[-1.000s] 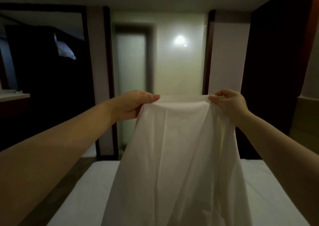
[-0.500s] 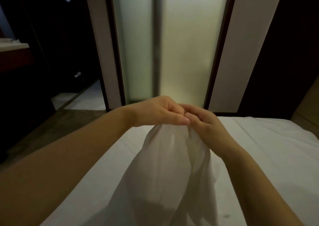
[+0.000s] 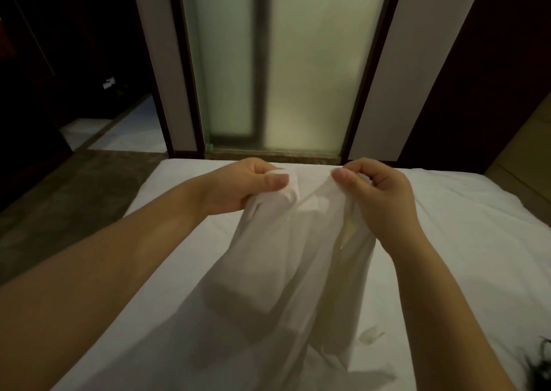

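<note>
Over the far end of the bed (image 3: 462,235), both hands hold a white cloth (image 3: 298,271) up by its top edge. The left hand (image 3: 244,187) pinches one bunch of the edge between thumb and curled fingers (image 3: 258,166). The right hand (image 3: 378,196) pinches another bunch the same way. The two grips sit near each other, with a short slack span of fabric between them. From there the cloth hangs toward the person in long folds, and its lower part lies on the bed. It looks double-layered, perhaps a pillowcase, though I cannot tell for sure.

The step in hand seems to be sorting out the edge, finding the corners or the opening before the cloth is spread or folded. The next move likely calls for drawing the hands apart along the edge until it runs taut. Both pinches would need to stay firm so the thin fabric does not slip, and then the cloth could be lowered flat.

Beyond the bed stands a frosted glass door (image 3: 298,62) in a dark frame, with floor (image 3: 74,199) to the left. A few dark strands show at the lower right edge, too blurred to name. What stands in the way is chiefly the cloth's own bunched folds, which could twist as it is spread.
</note>
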A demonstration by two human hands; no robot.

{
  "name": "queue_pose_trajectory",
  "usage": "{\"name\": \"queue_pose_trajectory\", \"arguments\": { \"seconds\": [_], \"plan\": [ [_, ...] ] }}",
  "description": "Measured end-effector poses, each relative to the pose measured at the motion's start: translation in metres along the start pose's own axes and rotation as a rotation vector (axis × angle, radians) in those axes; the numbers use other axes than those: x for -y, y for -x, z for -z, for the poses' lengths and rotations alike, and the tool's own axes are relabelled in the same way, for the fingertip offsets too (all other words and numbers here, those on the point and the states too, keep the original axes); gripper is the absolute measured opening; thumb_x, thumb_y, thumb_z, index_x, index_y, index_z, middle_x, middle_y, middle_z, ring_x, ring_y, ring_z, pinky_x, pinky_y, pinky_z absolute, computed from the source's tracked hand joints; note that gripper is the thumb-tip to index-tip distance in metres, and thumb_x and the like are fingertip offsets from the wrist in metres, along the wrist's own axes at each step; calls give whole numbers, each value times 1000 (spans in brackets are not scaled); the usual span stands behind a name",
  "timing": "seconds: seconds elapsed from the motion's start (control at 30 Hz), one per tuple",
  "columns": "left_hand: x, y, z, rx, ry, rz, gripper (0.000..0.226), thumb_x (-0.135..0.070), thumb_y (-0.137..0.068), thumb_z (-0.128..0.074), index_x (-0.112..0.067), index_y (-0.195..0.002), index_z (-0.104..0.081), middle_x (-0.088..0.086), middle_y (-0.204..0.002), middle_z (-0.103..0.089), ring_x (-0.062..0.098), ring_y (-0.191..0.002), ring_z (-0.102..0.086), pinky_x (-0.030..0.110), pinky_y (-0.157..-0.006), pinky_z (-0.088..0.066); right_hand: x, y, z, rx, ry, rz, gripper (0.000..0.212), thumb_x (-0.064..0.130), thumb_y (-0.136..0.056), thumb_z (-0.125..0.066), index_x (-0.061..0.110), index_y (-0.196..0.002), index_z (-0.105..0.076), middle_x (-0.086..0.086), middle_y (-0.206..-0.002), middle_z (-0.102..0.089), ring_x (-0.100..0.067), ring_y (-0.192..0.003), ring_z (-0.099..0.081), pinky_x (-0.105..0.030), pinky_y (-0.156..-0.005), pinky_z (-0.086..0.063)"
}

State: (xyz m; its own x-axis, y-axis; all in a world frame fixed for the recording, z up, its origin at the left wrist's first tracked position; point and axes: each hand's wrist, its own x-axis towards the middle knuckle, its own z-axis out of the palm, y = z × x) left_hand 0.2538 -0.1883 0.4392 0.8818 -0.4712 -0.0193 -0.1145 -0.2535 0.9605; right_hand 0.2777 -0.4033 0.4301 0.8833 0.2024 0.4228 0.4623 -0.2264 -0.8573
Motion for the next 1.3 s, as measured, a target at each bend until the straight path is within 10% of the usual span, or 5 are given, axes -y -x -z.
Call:
{"name": "queue_pose_trajectory", "arguments": {
  "seconds": [0.43, 0.83, 1.0, 1.3],
  "plan": [
    [-40, -56, -8, 179, -208, 65, 31, -49, -71, -53, -24, -62, -69, -15, -61, -63, 1, -57, -60, 13, -56, -47, 2, 6, 61, -9, 228, 109, 17, 25, -84, -66, 34, -69, -63, 25, -67, -62, 5, -66, -57, -6, -58, -43],
    [-55, -72, -10, 180, -137, 72, 97, -75, -42, -74, -4, -107, -61, -5, -81, -68, 10, -76, -65, 19, -69, -52, 6, 12, 86, -27, 227, 189, 8, 47, -74, -56, 46, -80, -60, 31, -74, -62, 4, -77, -61, -10, -64, -50],
    [-64, -59, -20, 27, -283, 84, 40, -48, -78, -50, -13, -91, -63, -5, -81, -63, 8, -77, -63, 17, -69, -52, -4, 14, 87, -10, 276, 245, 23, 23, -87, -60, 46, -85, -59, 33, -74, -59, 11, -79, -58, -4, -68, -46],
    [-62, -38, -37, -349, -340, -44, 16, -10, -92, -55, -6, -90, -71, -4, -78, -66, -1, -69, -61, 11, -65, -50, -3, 15, 69, 68, 170, 289, 25, 20, -85, -63, 44, -78, -60, 32, -80, -62, 3, -79, -59, -9, -67, -45]
  ]
}}
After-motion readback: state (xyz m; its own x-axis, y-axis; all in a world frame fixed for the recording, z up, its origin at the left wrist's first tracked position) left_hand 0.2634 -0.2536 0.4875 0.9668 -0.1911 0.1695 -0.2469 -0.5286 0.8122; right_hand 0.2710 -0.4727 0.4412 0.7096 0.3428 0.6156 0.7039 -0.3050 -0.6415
